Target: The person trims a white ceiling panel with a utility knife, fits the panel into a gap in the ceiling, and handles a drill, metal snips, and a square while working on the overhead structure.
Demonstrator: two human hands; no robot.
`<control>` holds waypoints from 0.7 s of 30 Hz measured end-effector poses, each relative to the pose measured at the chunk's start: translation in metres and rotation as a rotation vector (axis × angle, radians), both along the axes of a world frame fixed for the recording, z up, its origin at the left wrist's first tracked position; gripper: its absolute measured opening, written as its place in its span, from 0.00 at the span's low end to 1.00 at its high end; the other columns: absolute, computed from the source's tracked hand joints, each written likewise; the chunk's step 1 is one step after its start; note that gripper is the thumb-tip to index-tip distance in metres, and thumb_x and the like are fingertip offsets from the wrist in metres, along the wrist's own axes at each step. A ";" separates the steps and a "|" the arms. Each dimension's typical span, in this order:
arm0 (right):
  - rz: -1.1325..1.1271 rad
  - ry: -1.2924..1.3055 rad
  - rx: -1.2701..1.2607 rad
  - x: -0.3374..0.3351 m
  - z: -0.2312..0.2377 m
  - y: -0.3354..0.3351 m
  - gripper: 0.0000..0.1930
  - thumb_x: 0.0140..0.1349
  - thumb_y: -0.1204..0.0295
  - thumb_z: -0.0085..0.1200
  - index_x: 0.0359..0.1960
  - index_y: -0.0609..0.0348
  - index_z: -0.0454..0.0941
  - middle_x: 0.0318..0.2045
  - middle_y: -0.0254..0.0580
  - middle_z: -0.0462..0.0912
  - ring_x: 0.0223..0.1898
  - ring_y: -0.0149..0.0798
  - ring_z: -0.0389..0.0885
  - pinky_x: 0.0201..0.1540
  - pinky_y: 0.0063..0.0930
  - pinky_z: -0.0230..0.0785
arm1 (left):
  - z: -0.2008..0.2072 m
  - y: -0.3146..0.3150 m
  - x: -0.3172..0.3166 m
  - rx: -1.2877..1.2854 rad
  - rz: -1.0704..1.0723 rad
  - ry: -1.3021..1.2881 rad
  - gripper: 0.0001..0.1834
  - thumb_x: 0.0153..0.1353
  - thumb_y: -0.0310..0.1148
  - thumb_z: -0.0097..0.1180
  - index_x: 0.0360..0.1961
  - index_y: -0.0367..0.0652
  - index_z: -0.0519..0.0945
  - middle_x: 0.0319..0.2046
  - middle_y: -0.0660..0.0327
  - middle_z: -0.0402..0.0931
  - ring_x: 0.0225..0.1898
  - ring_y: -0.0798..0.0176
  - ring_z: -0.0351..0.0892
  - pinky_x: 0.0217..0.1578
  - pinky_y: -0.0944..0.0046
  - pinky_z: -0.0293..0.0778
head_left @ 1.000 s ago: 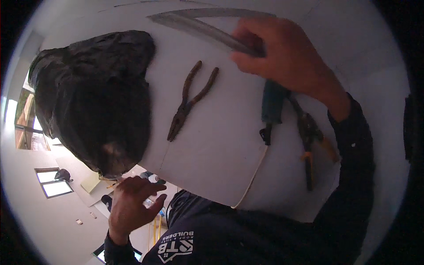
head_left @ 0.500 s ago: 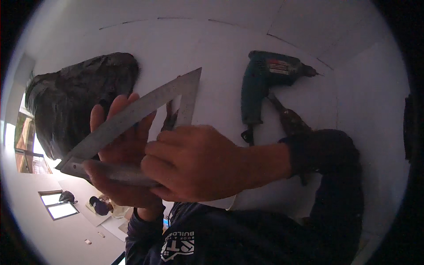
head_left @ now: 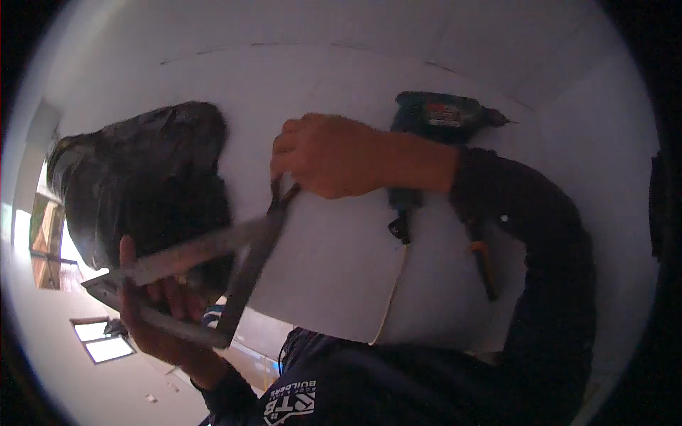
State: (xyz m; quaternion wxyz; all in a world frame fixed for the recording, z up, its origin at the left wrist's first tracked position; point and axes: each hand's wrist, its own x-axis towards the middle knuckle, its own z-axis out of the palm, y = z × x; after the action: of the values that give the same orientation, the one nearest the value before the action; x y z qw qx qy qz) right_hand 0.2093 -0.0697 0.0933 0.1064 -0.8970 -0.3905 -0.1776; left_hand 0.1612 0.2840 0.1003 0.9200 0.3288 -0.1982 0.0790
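Observation:
My left hand [head_left: 153, 319] grips a triangular metal square [head_left: 192, 250] at its lower left corner, fingers wrapped around the thick edge. It is tilted, its far corner reaching toward my other hand. My right hand [head_left: 327, 156] is closed in a pinch above the pale surface. Below its fingertips shows a dark slim tool with two arms, like pliers [head_left: 278, 202], against or just over the square's far corner; whether they touch I cannot tell. Partly behind my right forearm lies a green corded drill [head_left: 433, 113].
A crumpled black bag [head_left: 153, 163] sits at the left. Right of the drill's yellowish cord [head_left: 395, 284] lies a tool with an orange and black handle [head_left: 484, 270], partly under my sleeve. Windows [head_left: 103, 339] show at the lower left; dark marks line the pale surface's far side.
My left hand has drawn the square down and left. My right hand has left the square, moved up and away, and now pinches the dark pliers-like tool.

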 end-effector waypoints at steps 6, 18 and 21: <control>0.014 0.182 -0.245 0.011 -0.027 0.027 0.09 0.66 0.65 0.62 0.43 0.54 0.85 0.44 0.45 0.87 0.52 0.53 0.87 0.57 0.50 0.79 | -0.008 -0.007 0.008 -0.006 -0.088 0.029 0.33 0.79 0.53 0.39 0.73 0.39 0.66 0.64 0.44 0.73 0.71 0.41 0.70 0.76 0.33 0.63; -0.443 0.157 0.475 -0.020 0.000 0.039 0.15 0.70 0.64 0.61 0.45 0.66 0.77 0.44 0.61 0.82 0.46 0.64 0.86 0.47 0.58 0.79 | -0.011 -0.066 0.011 -0.046 -0.415 0.092 0.27 0.79 0.51 0.41 0.67 0.41 0.67 0.58 0.48 0.72 0.66 0.45 0.70 0.73 0.35 0.65; -0.218 -0.032 0.607 -0.025 0.005 0.070 0.17 0.70 0.63 0.61 0.48 0.67 0.76 0.45 0.61 0.81 0.45 0.64 0.84 0.46 0.57 0.79 | -0.010 -0.081 0.012 -0.041 -0.484 0.097 0.26 0.79 0.50 0.42 0.66 0.42 0.67 0.56 0.49 0.71 0.64 0.45 0.70 0.72 0.36 0.66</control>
State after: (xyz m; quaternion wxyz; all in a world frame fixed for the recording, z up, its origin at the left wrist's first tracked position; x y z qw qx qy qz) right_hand 0.1845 0.0005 0.0986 0.3435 -0.8579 -0.2230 -0.3103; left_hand 0.1734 0.2030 0.0904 0.9271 0.2566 -0.2248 -0.1555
